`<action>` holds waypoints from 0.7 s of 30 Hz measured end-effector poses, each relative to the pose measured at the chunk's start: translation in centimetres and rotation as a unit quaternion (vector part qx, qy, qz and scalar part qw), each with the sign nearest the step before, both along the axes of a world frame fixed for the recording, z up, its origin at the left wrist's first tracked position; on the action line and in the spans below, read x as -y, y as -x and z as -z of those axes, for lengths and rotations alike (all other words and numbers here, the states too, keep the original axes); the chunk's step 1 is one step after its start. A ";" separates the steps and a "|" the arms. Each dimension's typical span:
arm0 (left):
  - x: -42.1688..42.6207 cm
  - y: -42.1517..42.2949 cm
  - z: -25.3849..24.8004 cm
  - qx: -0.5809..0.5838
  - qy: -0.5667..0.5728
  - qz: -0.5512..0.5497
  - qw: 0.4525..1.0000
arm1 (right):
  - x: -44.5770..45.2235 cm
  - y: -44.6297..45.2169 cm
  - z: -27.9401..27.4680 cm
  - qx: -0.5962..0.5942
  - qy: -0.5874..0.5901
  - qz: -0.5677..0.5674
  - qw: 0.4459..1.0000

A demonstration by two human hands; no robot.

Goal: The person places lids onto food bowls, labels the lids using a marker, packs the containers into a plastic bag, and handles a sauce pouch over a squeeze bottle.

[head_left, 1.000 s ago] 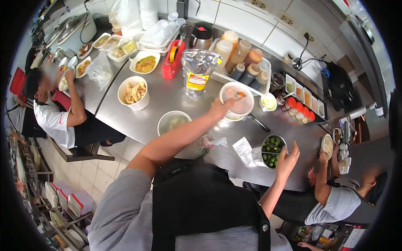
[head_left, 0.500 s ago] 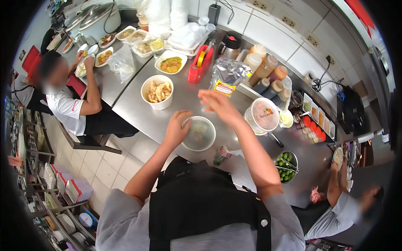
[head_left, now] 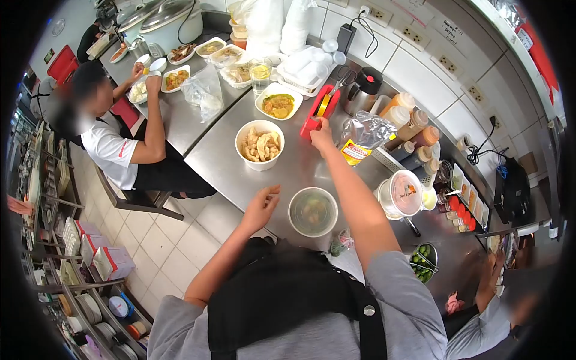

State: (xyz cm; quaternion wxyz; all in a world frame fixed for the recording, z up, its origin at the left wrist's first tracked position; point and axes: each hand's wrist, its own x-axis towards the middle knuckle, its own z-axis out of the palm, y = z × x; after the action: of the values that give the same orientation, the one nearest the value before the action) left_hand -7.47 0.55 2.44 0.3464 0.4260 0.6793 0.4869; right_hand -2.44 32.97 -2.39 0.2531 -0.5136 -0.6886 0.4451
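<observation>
My right hand reaches forward to the near end of a red tape dispenser, its fingers closed there; whether they pinch the tape's end is too small to tell. Yellow shows on the roll, and scissors stand at its far end. My left hand holds nothing, fingers loosely bent and apart, left of a round bowl with a clear lid. Something dark and green shows dimly through that lid. Beyond my left hand is a white tub of fried pieces. A small knotted plastic bag lies near my apron.
A foil pouch, sauce bottles and a lidded white tub stand to the right. Green limes fill a metal bowl. A dish of yellow food sits ahead. Co-workers are at left and lower right.
My right hand has moved forward from above the table to the tape dispenser. My left hand has come off the lidded bowl's rim. The view has shifted, so things sit further right.
</observation>
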 end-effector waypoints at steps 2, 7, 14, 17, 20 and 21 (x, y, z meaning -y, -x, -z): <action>-1.1 0.8 0.8 0.030 -0.007 0.003 1.000 | 1.6 -1.6 0.8 0.005 -0.018 -0.023 1.000; -3.6 0.9 -1.4 0.039 0.117 0.103 0.987 | 8.0 -6.4 -4.1 -0.090 0.032 -0.083 0.992; -3.5 -2.6 -1.3 -0.054 0.097 0.198 0.974 | 8.2 -7.0 -5.6 -0.136 0.261 -0.001 0.956; -5.0 -1.5 1.2 -0.078 0.046 0.184 0.979 | 9.3 -5.7 -5.1 -0.220 0.013 -0.025 0.975; -7.0 0.5 0.3 0.083 0.021 0.129 0.988 | 18.3 -10.1 -13.0 -0.155 0.019 -0.155 0.975; -8.1 1.2 -0.5 0.216 0.007 0.104 0.971 | 21.9 -11.9 -14.1 -0.145 -0.039 -0.193 0.970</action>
State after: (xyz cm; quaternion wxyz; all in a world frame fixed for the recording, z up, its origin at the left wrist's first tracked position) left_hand -8.67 8.66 2.89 0.5365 0.3765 0.5435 0.5244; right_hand 9.42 11.06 11.75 0.2793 -0.2907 -0.7477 0.5277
